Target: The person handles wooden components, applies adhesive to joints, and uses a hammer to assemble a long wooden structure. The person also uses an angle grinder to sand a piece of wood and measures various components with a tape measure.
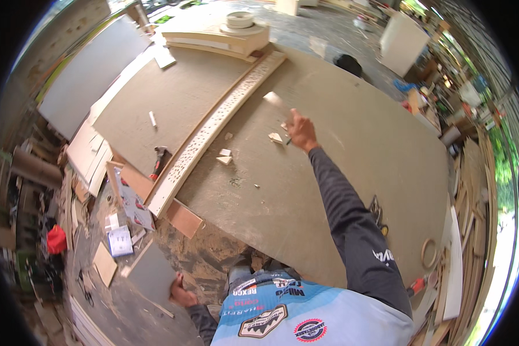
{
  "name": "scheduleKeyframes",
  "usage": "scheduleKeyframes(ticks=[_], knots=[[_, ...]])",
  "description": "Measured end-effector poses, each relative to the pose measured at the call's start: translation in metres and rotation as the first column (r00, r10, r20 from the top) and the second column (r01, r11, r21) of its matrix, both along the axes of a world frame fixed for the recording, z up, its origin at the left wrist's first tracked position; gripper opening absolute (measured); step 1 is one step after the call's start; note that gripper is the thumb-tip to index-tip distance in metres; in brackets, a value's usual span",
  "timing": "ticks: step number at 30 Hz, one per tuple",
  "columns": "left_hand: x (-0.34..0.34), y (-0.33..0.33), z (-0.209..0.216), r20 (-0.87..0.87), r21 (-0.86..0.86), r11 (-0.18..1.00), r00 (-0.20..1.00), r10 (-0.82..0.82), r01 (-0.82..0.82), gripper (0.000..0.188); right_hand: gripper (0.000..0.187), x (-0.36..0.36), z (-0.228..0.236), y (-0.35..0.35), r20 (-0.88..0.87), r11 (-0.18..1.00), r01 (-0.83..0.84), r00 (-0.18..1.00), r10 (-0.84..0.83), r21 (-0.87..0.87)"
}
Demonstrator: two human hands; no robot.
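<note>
My right hand (303,131) is closed above the large brown board, arm stretched forward. A pale, motion-blurred piece (273,99) juts out beyond its fingers; whether I grip it cannot be made out. A thin dark tip shows under the same hand. Small wood offcuts (275,138) lie close by, with more wood scraps (225,160) further left. Low on the left, my left hand (181,292) has its fingers closed round the edge of a flat grey panel (154,271).
A long, pale, dotted strip (205,136) crosses the brown board (363,155). Left of it lies a hammer (159,162). A curved wooden piece (213,43) carries a tape roll (240,21) at the far end. A tape ring (429,253) and dark tool (377,213) lie right.
</note>
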State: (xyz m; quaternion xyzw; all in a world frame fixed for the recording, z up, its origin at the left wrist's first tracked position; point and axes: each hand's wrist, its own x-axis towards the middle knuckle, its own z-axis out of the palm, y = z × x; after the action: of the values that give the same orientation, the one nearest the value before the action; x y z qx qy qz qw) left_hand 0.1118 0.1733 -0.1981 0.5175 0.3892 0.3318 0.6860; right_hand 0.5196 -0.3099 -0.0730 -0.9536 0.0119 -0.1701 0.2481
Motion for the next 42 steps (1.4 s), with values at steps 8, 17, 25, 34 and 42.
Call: scheduleKeyframes(ticks=[8, 17, 25, 34, 42], knots=[[-0.197, -0.069, -0.047, -0.291, -0.077, 0.817, 0.797, 0.529, -0.571, 0.023, 0.030, 0.092, -0.049, -0.028, -0.166, 0.982, -0.121, 0.981, 0.096, -0.146], [-0.347, -0.131, -0.162, -0.744, -0.371, 0.928, 0.608, -0.278, -0.029, 0.007, 0.031, -0.031, -0.066, 0.017, -0.072, 0.838, -0.533, 0.846, 0.528, -0.122], [-0.308, -0.102, -0.180, -0.560, -0.268, 0.924, 0.824, 0.082, -0.274, 0.004, 0.024, -0.264, -0.028, 0.138, -0.081, 0.446, -0.857, 0.441, 0.894, 0.259], [-0.334, -0.124, -0.198, -0.437, -0.225, 0.882, 0.852, 0.288, -0.413, 0.011, 0.029, 0.030, -0.055, 0.103, 0.084, 0.956, -0.283, 0.954, 0.289, -0.073], [-0.377, -0.174, -0.214, -0.487, -0.706, 0.670, 0.845, -0.222, -0.231, 0.005, 0.023, 0.061, -0.077, 0.113, -0.072, 0.844, -0.498, 0.867, 0.494, -0.200]])
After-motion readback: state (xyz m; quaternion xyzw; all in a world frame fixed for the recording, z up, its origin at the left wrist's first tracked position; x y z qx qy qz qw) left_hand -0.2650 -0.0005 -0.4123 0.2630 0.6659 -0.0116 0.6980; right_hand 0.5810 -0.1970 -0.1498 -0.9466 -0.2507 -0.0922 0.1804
